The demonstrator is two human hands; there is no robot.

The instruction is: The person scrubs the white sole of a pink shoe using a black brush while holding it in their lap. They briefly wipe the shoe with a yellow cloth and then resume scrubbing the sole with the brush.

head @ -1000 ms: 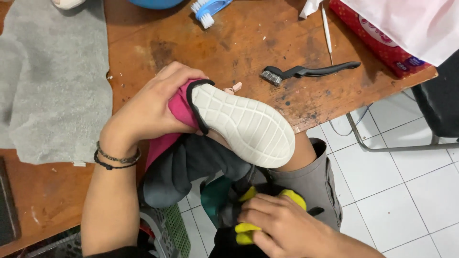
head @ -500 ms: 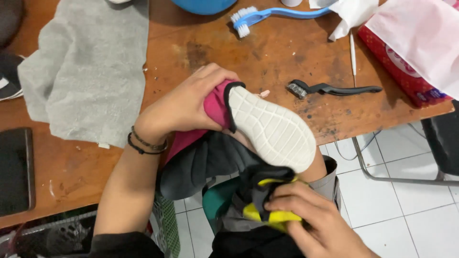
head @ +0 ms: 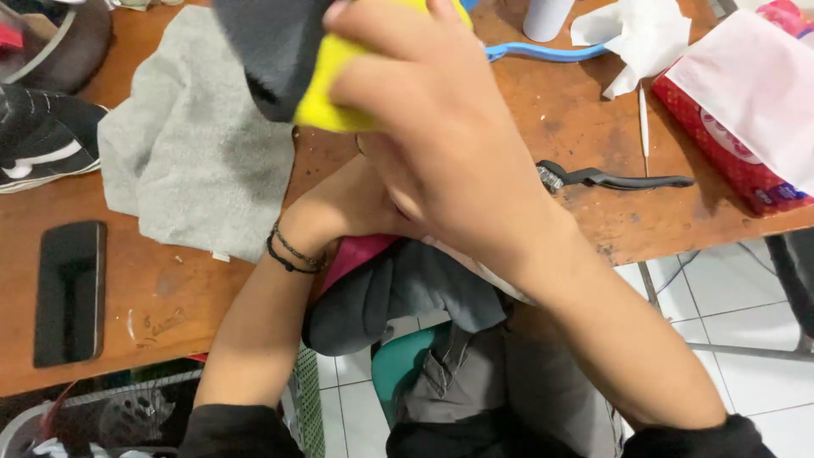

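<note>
Right hand [head: 441, 127] has come up from lap level to close under the camera, now filling the top-middle of the view, w/ the yellow-and-grey cloth [head: 288, 59] bunched in its fingers; view has also shifted toward the table.

Wooden table [head: 170, 280] spans the frame. Grey towel [head: 195, 153] lies spread on its left part. Right forearm runs from the lower right corner up to the raised hand, back of hand facing camera, fingers curled tight round the cloth.

Left hand [head: 356, 203] is mostly hidden behind the right one; wrist w/ black bracelets [head: 292, 253] shows, arm bent inward at the table edge. Pink shoe [head: 356, 254] sits under it, only a sliver visible, so can't tell whether the left hand grips it.

Black phone [head: 69, 293] lies far left, black brush [head: 610, 179] right of the hands, well apart from both.
</note>
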